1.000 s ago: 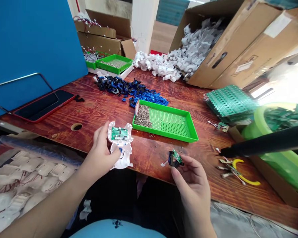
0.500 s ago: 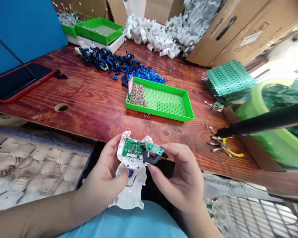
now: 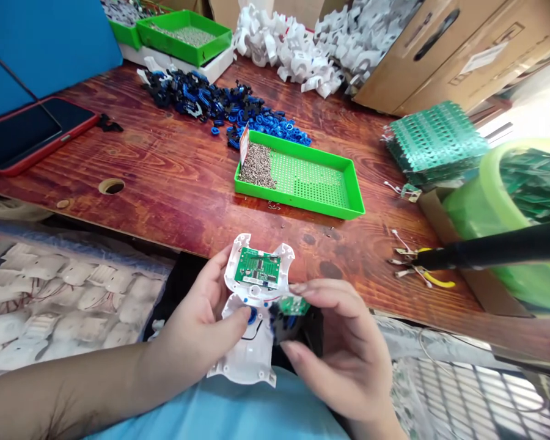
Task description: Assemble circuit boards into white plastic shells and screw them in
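Observation:
My left hand [image 3: 206, 318] is closed round the left side of a white plastic housing [image 3: 242, 360], its thumb pressed near a blue round part [image 3: 252, 315]. In the housing's upper half sits a green circuit board [image 3: 259, 267] with chips and a white connector. My right hand [image 3: 343, 342] grips a small green circuit board [image 3: 294, 305] joined to a black plastic bracket [image 3: 286, 327], between fingers and thumb. This piece is blurred and lies just right of the housing's middle; whether it touches the housing I cannot tell.
A green tray [image 3: 318, 183] with small screws at its left end lies beyond my hands. Behind it are blue and black parts [image 3: 238, 110] and white shells [image 3: 297, 55]. Yellow-handled pliers [image 3: 435, 281], a black bar [image 3: 499, 247] and a green bucket [image 3: 476, 189] are at right.
My right hand has moved the small board and bracket down off the housing's upper half, so the board inside shows fully. The view has shifted slightly.

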`<action>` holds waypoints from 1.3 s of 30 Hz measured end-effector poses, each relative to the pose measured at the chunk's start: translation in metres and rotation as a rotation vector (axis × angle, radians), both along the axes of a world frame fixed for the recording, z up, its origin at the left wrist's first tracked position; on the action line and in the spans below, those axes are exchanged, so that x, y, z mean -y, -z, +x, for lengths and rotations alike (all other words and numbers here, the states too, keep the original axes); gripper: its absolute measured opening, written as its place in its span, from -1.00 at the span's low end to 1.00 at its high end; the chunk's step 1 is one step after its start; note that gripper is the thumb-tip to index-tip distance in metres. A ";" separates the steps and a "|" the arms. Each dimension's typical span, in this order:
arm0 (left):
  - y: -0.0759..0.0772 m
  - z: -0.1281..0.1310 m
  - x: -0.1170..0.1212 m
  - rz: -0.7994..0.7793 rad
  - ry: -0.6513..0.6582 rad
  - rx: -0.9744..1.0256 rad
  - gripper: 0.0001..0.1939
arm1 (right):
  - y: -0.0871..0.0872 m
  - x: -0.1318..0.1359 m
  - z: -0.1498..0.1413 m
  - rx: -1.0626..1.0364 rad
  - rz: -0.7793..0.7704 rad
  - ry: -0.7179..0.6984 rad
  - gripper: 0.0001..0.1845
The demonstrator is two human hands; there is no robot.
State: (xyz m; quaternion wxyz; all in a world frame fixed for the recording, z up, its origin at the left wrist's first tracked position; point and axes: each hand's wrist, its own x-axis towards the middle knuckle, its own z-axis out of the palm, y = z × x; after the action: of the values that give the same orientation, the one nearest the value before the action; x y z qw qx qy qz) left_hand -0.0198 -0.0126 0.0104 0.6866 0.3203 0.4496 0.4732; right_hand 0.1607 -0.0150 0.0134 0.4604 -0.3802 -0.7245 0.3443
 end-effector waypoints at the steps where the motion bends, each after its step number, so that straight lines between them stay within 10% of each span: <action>1: -0.001 0.001 0.000 -0.014 0.005 -0.006 -0.21 | 0.000 -0.001 0.000 -0.037 0.002 0.042 -0.46; 15: -0.006 0.003 0.001 -0.092 0.014 0.106 -0.41 | -0.003 -0.004 -0.001 0.177 0.084 0.059 -0.49; 26: -0.008 0.000 0.002 -0.193 0.046 0.575 -0.60 | -0.010 0.005 -0.002 0.375 0.109 0.010 -0.53; 39: -0.005 0.001 0.001 -0.177 0.074 0.444 -0.61 | -0.028 0.002 -0.008 0.636 0.051 -0.054 -0.64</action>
State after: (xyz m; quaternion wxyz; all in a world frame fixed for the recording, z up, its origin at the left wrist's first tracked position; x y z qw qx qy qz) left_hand -0.0188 -0.0132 0.0156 0.8108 0.1634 0.3154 0.4653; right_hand 0.1528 -0.0166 0.0418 0.2109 -0.4377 -0.8503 0.2022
